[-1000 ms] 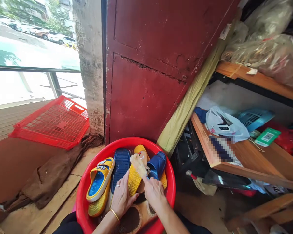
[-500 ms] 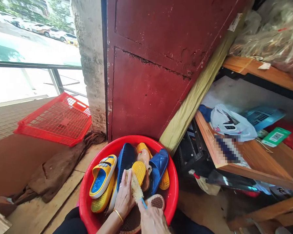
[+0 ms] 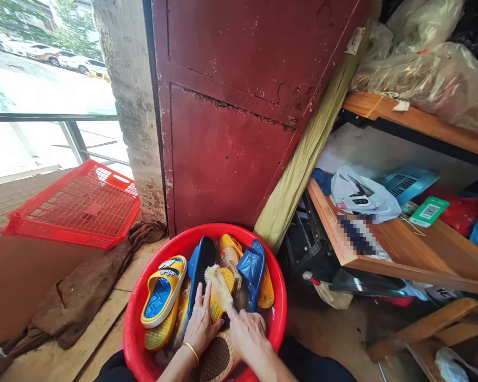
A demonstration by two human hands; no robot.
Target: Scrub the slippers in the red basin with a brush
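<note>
A red basin (image 3: 279,313) holds water and several sandals. My right hand (image 3: 249,331) is closed round the handle of a pale-bristled brush (image 3: 220,289), its bristles over a yellow sole (image 3: 228,278). My left hand (image 3: 200,323), with a gold bangle at the wrist, has its fingers extended over the sandals beside the brush. A yellow sandal with a blue insole (image 3: 161,294) lies at the left, and a dark blue one (image 3: 201,262) stands beside it. Toward the right is a blue slide (image 3: 252,270). A brown textured sole (image 3: 216,358) shows below my hands.
Behind the basin is a dark red door (image 3: 231,159). A red plastic crate (image 3: 79,207) lies at the left, near a brown cloth (image 3: 67,297). On the right, a wooden shelf (image 3: 414,270) bears a white plastic bag (image 3: 362,193) and a green card (image 3: 429,211).
The brush and my right hand have moved forward over the yellow sole. My left hand's fingers have spread slightly. More of the brown sole shows, and the view has shifted right.
</note>
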